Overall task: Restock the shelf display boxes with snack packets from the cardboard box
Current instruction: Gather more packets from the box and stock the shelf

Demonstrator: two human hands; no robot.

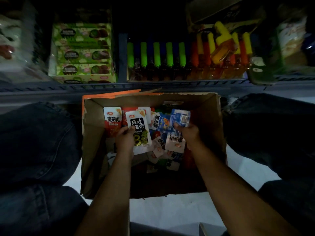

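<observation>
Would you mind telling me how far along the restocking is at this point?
Early to midway, by the look of it. Nothing shows as placed yet. The left hand holds white packets fanned over the cardboard box, and the right hand pinches a blue packet. Many loose packets remain inside, so most shelving is left.

Dim shop aisle, low metal shelf (129, 86) stocked with green biscuit display boxes (83, 51), rows of bright-capped bottled snacks (156, 60), open cardboard box (209, 116) of assorted snack packets (139, 128) on pale floor (170, 212)
</observation>
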